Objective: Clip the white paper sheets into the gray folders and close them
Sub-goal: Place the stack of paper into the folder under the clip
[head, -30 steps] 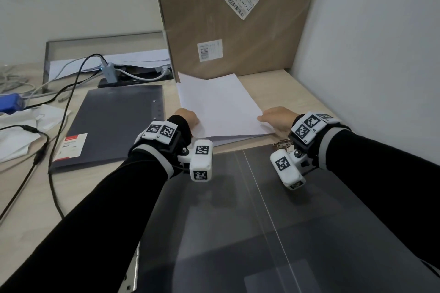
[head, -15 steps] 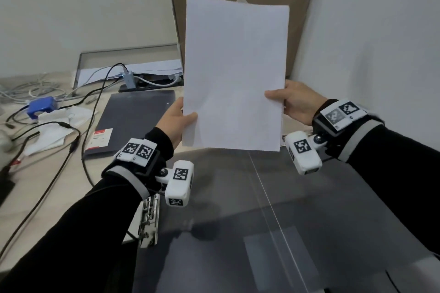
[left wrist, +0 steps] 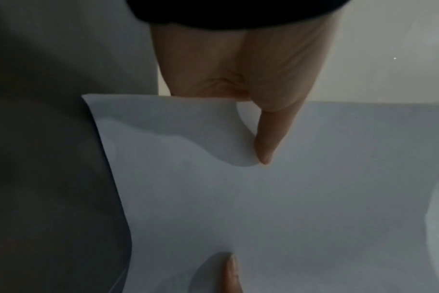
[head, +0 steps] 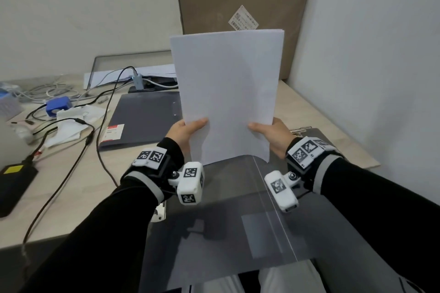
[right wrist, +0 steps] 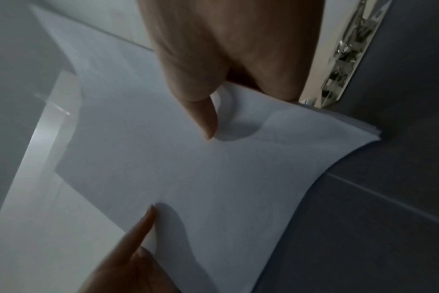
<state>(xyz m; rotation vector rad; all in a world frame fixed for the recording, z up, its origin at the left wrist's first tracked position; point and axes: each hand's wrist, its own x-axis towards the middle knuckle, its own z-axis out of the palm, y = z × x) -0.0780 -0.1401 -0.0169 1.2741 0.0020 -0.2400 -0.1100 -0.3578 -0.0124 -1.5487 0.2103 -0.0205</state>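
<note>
Paper stack [head: 227,93], two folders, two hands

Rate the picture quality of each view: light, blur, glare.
Head view: bright and sharp, edges bent by the wide lens, pale glare on the open gray folder. Left wrist view: dim and soft, thumb shadow on the paper stack. Right wrist view: dim and blurred, glints on the metal clip.

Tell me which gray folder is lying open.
The near gray folder under both hands lies open, its metal clip exposed; the far folder, left, is closed.
</note>
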